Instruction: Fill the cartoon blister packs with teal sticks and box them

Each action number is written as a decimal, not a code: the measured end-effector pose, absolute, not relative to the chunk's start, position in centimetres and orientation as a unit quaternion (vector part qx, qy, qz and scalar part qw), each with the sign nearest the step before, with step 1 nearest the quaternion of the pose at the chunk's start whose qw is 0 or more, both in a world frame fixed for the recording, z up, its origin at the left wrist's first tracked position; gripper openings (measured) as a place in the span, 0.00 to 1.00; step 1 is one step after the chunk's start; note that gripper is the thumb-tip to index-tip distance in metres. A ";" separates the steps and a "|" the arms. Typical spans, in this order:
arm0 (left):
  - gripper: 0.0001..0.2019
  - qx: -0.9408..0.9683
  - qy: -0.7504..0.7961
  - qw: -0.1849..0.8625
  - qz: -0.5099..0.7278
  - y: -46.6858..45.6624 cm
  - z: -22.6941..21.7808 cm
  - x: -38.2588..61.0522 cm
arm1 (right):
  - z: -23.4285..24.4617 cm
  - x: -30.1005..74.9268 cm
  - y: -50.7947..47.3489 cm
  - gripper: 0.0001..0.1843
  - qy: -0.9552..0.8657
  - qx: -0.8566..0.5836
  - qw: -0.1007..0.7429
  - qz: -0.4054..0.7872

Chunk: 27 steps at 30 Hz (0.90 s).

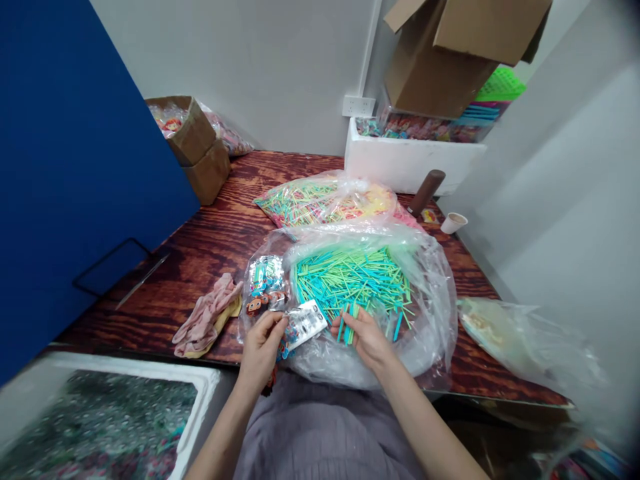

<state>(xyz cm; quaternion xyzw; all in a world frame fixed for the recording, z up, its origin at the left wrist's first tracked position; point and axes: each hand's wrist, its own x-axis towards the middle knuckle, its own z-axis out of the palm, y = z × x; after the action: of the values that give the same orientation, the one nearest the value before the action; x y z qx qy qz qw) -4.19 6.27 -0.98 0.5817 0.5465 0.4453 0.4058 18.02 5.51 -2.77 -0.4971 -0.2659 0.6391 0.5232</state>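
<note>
My left hand [263, 343] pinches the edge of a small printed packet [307, 325] with a white label and colourful figures. Close by, my right hand [364, 333] is closed around several short green and blue sticks [349, 328]. Just beyond it, a large clear plastic bag [430, 287] lies spread out, filled with a heap of green and blue sticks [355, 277]. On the bag's left side rests a silvery packet [267, 275], with a brown cartoon figure [256, 305] below it.
A second bag of mixed coloured sticks [320, 200] lies behind. Pink cloth gloves [210, 317] are at left. A white foam box [410, 160], a brown cylinder [427, 190] and a paper cup [453, 223] stand at back right. A foam bin [203, 400] sits lower left.
</note>
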 end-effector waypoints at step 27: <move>0.12 0.534 0.552 0.489 0.414 5.1 -1.1 -1.6 | -4.3 19.3 0.0 0.10 -0.519 -0.533 0.444 0.499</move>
<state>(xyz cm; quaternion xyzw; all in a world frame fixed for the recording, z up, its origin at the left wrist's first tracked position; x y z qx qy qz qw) -1.64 5.11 -1.11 0.5337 0.5524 0.4136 0.4888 19.31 0.02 -4.26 -0.5328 -0.5189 0.4992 0.4445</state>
